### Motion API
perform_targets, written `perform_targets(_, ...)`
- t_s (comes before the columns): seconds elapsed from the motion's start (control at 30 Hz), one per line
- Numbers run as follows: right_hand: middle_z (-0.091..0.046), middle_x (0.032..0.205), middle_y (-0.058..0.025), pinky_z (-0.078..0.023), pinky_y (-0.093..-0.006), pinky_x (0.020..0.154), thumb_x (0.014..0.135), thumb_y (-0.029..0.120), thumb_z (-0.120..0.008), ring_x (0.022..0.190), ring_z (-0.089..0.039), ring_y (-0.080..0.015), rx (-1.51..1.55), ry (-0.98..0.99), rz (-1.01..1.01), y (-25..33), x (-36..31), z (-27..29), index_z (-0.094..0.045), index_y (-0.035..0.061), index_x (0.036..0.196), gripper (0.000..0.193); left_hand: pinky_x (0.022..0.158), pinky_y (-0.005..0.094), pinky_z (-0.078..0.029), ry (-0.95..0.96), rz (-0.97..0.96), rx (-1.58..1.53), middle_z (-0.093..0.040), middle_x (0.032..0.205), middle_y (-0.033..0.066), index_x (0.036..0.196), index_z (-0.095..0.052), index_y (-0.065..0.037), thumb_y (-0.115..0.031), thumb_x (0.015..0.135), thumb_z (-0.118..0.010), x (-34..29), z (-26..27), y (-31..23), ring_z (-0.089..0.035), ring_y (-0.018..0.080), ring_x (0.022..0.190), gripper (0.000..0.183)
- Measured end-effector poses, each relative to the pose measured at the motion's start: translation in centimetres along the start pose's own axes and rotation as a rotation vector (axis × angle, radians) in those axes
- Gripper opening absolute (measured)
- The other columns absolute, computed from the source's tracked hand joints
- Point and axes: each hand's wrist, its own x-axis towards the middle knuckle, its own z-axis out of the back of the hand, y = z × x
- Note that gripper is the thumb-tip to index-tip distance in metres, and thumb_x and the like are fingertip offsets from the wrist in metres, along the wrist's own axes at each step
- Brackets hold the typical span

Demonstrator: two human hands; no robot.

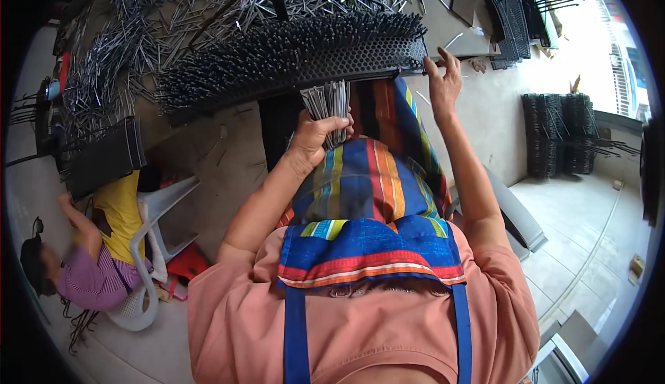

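My left hand (320, 131) is closed round a thick bundle of thin grey metal rods (327, 101), their ends sticking up above the fist. Just beyond it lies a long, curved black perforated rack (360, 57), tilted across my lap. Dark-tipped rods (277, 55) stand packed in its holes over the left and middle part, while holes show bare toward the right. My right hand (445, 83) is at the rack's right end, thumb and fingers apart and slightly bent. Whether the fingertips touch the rack's edge is hard to see.
Loose metal rods (194, 10) cover the work table beyond the rack. At left, another person (104, 266) sits on a white plastic chair (149, 280) beside a dark rack (104, 155). Black perforated racks (509, 27) stand at far right, with stacked dark wire-like bundles (557, 135) on the floor.
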Motion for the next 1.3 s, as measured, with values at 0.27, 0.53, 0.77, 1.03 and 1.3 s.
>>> perform_targets(0.27, -0.064, 0.089, -0.0155, -0.046, -0.0382, 0.08, 0.078, 0.039, -0.072, 0.084, -0.058, -0.0243, 0.269, 0.24, -0.459, -1.5, 0.0, -3.4, -0.063, -0.0055, 0.098, 0.049, 0.063, 0.0338, -0.059, -0.058, 0.042, 0.01, -0.068, 0.081, 0.0137, 0.096, -0.065, 0.004, 0.005, 0.071, -0.069, 0.8, -0.9, 0.4, -0.068, 0.0227, 0.068, 0.025)
perform_targets(0.53, -0.063, 0.103, -0.0171, -0.047, -0.0391, 0.08, 0.08, 0.037, -0.072, 0.089, -0.061, -0.0302, -0.192, 0.12, -0.031, 2.3, 0.4, -1.0, -0.06, -0.0012, 0.112, 0.051, 0.063, 0.0332, -0.058, -0.061, 0.012, -0.01, -0.068, 0.08, 0.0116, 0.096, -0.065, 0.003, 0.007, 0.071, -0.069, 1.9, -2.6, 0.5, -0.067, 0.0214, 0.065, 0.026)
perform_targets(0.77, -0.06, 0.073, -0.0023, -0.045, -0.0264, 0.054, 0.085, 0.015, -0.071, 0.062, -0.057, -0.0126, 0.697, 0.891, -0.646, 8.5, -2.8, 0.9, -0.064, 0.0001, 0.096, 0.019, 0.075, 0.0312, -0.057, -0.123, 0.021, 0.075, -0.07, 0.093, 0.0073, 0.101, -0.067, -0.001, 0.011, 0.067, -0.07, 2.6, -4.1, 0.1, -0.068, 0.0184, 0.08, 0.035)
perform_targets(1.03, -0.053, 0.056, 0.0007, -0.033, -0.0224, 0.036, 0.088, 0.007, -0.067, 0.041, -0.046, -0.0067, 0.907, 0.861, -0.882, 7.8, -3.3, -0.5, -0.059, 0.0052, 0.079, 0.012, 0.079, 0.0295, -0.055, -0.162, 0.052, 0.113, -0.07, 0.098, 0.0047, 0.105, -0.068, -0.003, 0.015, 0.066, -0.069, 3.0, -4.9, 0.3, -0.067, 0.0158, 0.086, 0.043)
perform_targets(1.3, -0.055, 0.059, 0.0022, -0.032, -0.0203, 0.037, 0.086, 0.01, -0.068, 0.043, -0.047, -0.0046, 0.915, 0.795, -0.867, 8.7, -3.4, 0.1, -0.059, 0.0087, 0.079, 0.011, 0.077, 0.0292, -0.055, -0.15, 0.008, 0.268, -0.071, 0.093, 0.0043, 0.104, -0.068, -0.002, 0.014, 0.065, -0.068, 3.2, -5.8, -0.7, -0.068, 0.0154, 0.082, 0.043)
